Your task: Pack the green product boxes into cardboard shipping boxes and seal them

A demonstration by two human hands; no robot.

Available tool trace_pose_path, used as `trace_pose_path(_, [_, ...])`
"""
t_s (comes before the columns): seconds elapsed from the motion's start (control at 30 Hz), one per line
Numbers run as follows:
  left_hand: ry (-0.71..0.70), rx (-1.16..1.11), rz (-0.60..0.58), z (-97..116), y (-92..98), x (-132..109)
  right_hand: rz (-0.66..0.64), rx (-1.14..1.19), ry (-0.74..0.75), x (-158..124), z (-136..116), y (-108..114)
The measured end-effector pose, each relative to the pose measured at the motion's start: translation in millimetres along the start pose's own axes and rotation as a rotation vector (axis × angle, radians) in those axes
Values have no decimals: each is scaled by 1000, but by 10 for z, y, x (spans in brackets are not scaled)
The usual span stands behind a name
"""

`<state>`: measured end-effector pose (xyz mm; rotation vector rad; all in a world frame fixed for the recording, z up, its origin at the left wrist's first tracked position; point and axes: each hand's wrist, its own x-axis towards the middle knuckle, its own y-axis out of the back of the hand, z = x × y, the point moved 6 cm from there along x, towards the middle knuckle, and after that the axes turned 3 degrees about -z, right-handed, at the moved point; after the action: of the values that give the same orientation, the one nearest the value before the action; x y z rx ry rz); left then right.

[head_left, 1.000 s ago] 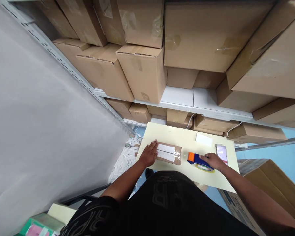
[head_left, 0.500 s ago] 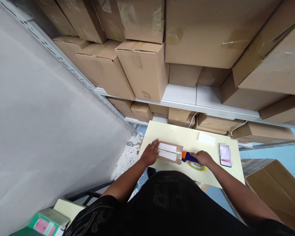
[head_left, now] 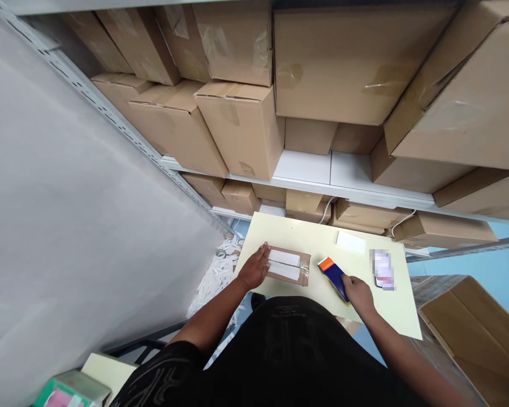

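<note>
A small flat cardboard box lies on the cream table, with white paper labels on its top and clear tape over its right end. Fingers stretched out, my left hand rests on the box's left end. To the right of the box, my right hand is wrapped round the handle of a blue and orange tape dispenser. The dispenser is tilted and apart from the box. Its yellow tape roll is mostly hidden behind it.
A phone and a white slab-like item lie on the table's right side. Shelves with cardboard boxes stand behind it. An open carton is at right, and paper scraps litter the floor at left.
My right hand has drawn the tape dispenser away from the box's right end and turned it, so the roll shows less. My left hand stays on the box. The camera view has shifted slightly.
</note>
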<state>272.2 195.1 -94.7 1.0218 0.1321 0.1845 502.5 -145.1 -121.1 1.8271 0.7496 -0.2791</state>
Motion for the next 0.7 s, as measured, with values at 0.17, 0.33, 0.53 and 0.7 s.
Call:
trace_pose_path(0.17, [169,-91,101,-24,-26,-9,248,-392,350,185,-287,-89])
trace_pose_path(0.33, [456,-212,21,-60,-116,-51,208,-449,376,419,-256,-286])
trace_pose_path(0.53, [620,-393,24,-210,-73,-31,172,-104,365,194,-469,-244])
trace_pose_path(0.7, [655,-428,-113,-271,-36,47,-215,424,146,-20,-1035,-547])
